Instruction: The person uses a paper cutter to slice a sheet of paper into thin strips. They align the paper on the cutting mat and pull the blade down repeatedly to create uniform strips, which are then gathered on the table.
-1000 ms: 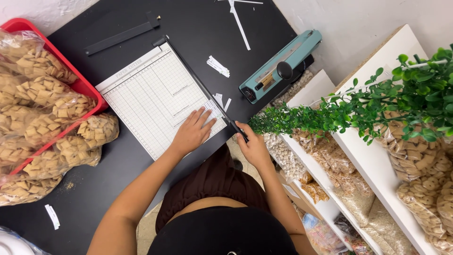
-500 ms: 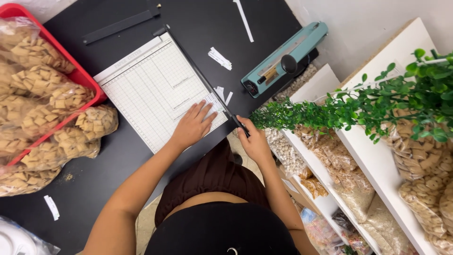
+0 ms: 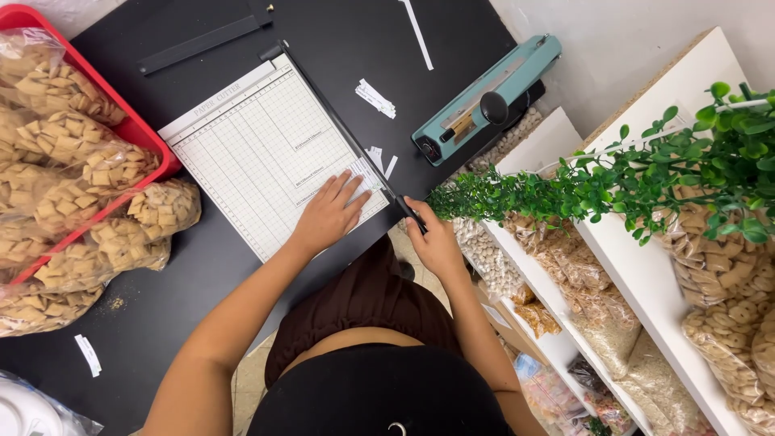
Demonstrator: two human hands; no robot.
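A white gridded paper cutter (image 3: 258,153) lies on the black table (image 3: 347,40). My left hand (image 3: 329,214) presses flat on its near right corner, fingers spread over a small paper slip at the cutting edge. My right hand (image 3: 432,238) is closed around the black handle (image 3: 410,211) at the near end of the cutter's long blade arm (image 3: 335,117), which lies down along the board's right edge.
A red tray (image 3: 153,149) at left holds several clear bags of square crackers (image 3: 64,161). A teal bag sealer (image 3: 484,101) and cut paper strips (image 3: 375,97) lie beyond the cutter. White shelves (image 3: 646,274) with snack bags and a green plant (image 3: 646,173) stand at right.
The view has shifted a little. Both hands stay on the cutter, the left one flat on the board and the right one on the blade handle at the table's edge.
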